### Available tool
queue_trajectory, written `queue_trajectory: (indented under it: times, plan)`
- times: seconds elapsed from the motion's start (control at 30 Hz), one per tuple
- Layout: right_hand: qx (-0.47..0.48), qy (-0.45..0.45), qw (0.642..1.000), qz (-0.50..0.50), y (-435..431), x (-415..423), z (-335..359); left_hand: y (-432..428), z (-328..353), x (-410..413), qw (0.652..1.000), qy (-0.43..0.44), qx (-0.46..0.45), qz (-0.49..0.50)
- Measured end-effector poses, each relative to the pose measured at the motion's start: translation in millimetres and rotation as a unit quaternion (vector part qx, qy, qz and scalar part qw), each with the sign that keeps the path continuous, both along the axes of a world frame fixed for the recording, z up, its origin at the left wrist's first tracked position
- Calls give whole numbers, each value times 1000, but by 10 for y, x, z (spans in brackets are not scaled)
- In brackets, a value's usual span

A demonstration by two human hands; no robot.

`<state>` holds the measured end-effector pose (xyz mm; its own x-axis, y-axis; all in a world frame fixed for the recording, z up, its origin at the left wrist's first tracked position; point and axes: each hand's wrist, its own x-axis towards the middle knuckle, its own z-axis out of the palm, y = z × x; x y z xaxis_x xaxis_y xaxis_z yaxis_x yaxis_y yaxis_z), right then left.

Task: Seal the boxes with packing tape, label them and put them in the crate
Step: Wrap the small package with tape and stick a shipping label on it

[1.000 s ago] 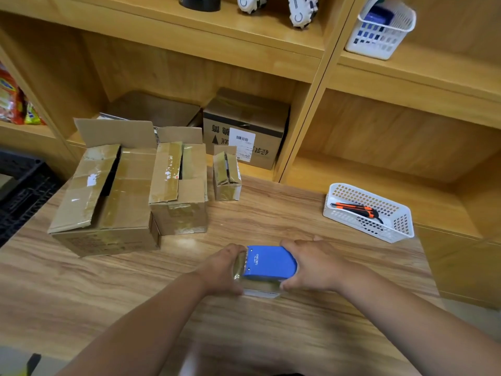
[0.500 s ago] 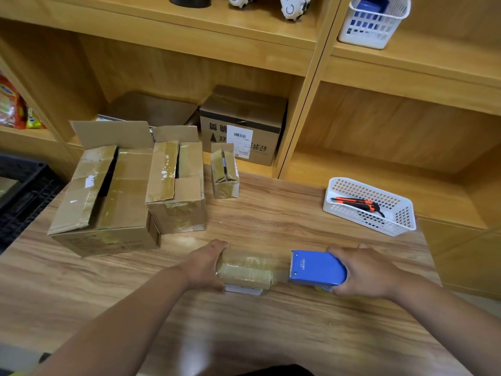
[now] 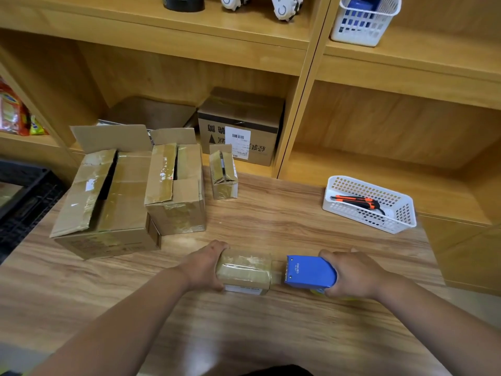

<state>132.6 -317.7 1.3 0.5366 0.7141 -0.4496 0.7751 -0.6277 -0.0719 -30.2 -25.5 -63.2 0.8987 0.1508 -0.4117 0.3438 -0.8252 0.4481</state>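
The blue tape dispenser [image 3: 309, 271], which a second ago sat on top of the small box [image 3: 244, 270], has been drawn off to the right. A short run of clear tape [image 3: 278, 270] now spans the gap between the box's right end and the dispenser's toothed edge. The left hand [image 3: 206, 264] grips the box's left end, pinning it to the tabletop [image 3: 271, 335]. The right hand [image 3: 352, 275] is wrapped around the dispenser body. The top pass looks laid, so cutting the strip and pressing down its tail is probably next. Labelling and crating remain.

The wood-grain tabletop also carries three cardboard boxes with loose flaps at back left: a large box [image 3: 108, 202], a medium box [image 3: 176, 191] and a little one [image 3: 223, 172]. A white basket [image 3: 401, 221] at right holds an orange utility knife [image 3: 355, 200]. A black crate [image 3: 24, 202] sits off the left edge. Wooden shelves [image 3: 244, 47] behind hold a labelled carton [image 3: 241, 112].
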Motion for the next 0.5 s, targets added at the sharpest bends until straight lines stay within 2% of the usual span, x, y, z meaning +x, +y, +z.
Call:
queue_trajectory:
  times: [0.37,0.43,0.5]
  plan:
    - [-7,10,1000,1,156,-11,-327,-40,-46,-30,1000,0,1,9]
    - [-7,9,1000,0,184,-19,-364,-87,-43,-15,999,-2,51,-14]
    - [-6,7,1000,-1,208,-30,-387,-185,-13,14,986,-1,155,-60]
